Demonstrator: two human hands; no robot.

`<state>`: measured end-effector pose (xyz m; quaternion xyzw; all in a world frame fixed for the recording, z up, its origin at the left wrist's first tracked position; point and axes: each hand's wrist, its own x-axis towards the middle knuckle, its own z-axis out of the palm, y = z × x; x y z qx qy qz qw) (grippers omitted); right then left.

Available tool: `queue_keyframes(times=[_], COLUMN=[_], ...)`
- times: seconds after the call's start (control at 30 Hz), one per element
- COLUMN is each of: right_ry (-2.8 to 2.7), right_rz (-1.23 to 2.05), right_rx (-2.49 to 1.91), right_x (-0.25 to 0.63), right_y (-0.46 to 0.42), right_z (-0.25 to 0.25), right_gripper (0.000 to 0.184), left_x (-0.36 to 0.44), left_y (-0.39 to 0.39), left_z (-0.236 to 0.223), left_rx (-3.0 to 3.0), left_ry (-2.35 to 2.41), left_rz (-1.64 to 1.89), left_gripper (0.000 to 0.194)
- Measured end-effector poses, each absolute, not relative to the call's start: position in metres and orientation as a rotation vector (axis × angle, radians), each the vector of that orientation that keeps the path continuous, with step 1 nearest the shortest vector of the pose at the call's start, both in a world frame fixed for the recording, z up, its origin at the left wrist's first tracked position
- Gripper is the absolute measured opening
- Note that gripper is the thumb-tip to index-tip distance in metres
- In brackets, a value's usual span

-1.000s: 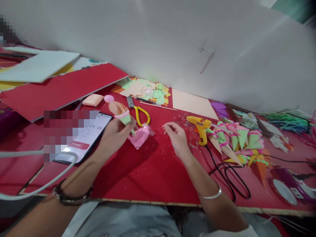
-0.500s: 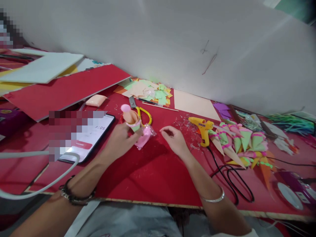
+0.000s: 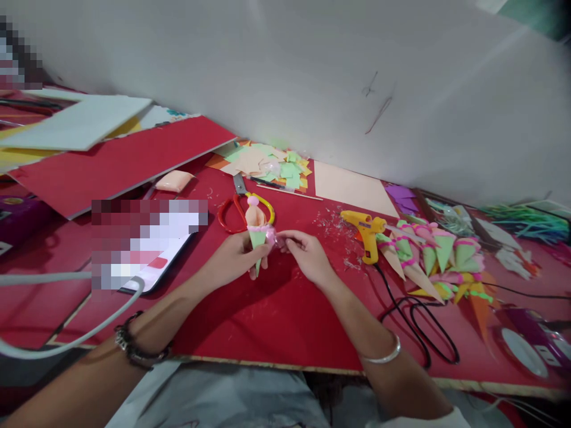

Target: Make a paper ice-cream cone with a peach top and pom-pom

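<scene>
My left hand (image 3: 238, 258) grips a small green paper ice cream cone (image 3: 257, 239) and holds it upright, point down. Peach clay fills its top, a pink ball crowns it, and a pink band runs round the rim. Just right of the cone is a pink clay packet (image 3: 270, 236) in clear plastic, partly hidden behind it. My right hand (image 3: 307, 252) has its fingertips pinched together at the packet's edge; what is between them is too small to make out. Scissors (image 3: 232, 215) with red and yellow handles lie behind the cone.
A yellow glue gun (image 3: 366, 232) with a black cord lies right, beside several finished paper cones (image 3: 441, 249). Paper scraps (image 3: 272, 166) are heaped at the back. A phone (image 3: 156, 249), a peach clay packet (image 3: 174, 181) and a red board (image 3: 134, 157) lie left.
My left hand has moved right with the cone and turned it more upright, uncovering the scissors' red handle. My right hand has shifted slightly left, up to the pink packet.
</scene>
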<state>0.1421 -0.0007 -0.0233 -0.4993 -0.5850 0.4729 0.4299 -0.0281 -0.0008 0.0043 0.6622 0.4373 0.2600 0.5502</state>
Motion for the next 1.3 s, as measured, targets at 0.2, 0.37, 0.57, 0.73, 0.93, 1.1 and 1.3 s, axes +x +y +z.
queue_keyframes(times=[0.2,0.37,0.57,0.73,0.93,1.1,1.3], right_ry=[-1.476,-1.447,-1.392,-1.393,-1.423,-1.524,-1.649], right_rz=[1.187,1.228,1.31,1.254,1.268,1.038,1.053], right_rx=[-1.253,-1.21,-1.174,-1.142,-1.148,-1.198,-1.162], right_x=[0.142,0.142,0.141,0.136,0.139,0.14,0.143], right_y=[-0.005,-0.004,-0.006,-0.005,-0.005,-0.009,-0.007], right_z=[-0.016,-0.021,-0.021,-0.024,-0.025,-0.024,-0.022], right_gripper=[0.014,0.021,0.018,0.016,0.02,0.019,0.024], left_x=[-0.03,-0.03,-0.03,-0.03,-0.03,-0.03,-0.03], left_y=[-0.002,-0.002,-0.002,-0.002,-0.001,-0.002,-0.003], left_z=[0.006,0.005,0.004,0.002,0.001,0.002,0.004], left_rx=[1.46,1.455,1.462,1.465,1.456,1.435,1.461], left_ry=[0.972,0.932,0.948,0.908,0.917,0.92,0.926], left_rz=[0.599,0.567,0.572,0.558,0.545,0.54,0.529], left_gripper=[0.025,0.029,0.026,0.027,0.027,0.027,0.028])
